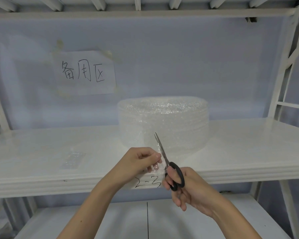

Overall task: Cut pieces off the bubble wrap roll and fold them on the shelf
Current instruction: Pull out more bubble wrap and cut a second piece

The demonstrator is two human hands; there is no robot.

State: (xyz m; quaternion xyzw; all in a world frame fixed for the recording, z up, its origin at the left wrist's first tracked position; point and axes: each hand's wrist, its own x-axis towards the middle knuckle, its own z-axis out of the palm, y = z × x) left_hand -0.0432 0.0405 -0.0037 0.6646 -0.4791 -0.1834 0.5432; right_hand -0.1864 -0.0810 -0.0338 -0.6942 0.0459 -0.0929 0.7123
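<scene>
A person stands at a white shelf (41,152), both bare hands raised at its front edge. The left hand (141,161) is closed in a pinch on the loose free end of the bubble wrap sheet (160,167), holding it taut just left of the blades. The right hand (188,187) is wrapped through the black handles of a pair of scissors (166,161), fingers curled shut around them. The blades look nearly closed on the clear film, their long axis pointing up and slightly left, away from the right hand's grip and toward the bubble wrap roll (162,125). The roll stands on end on the shelf directly beyond both hands, the sheet running back to it. The cut probably continues along that line toward the roll. A small folded piece (72,160) lies flat on the shelf, well to the left of the pinching hand.
</scene>
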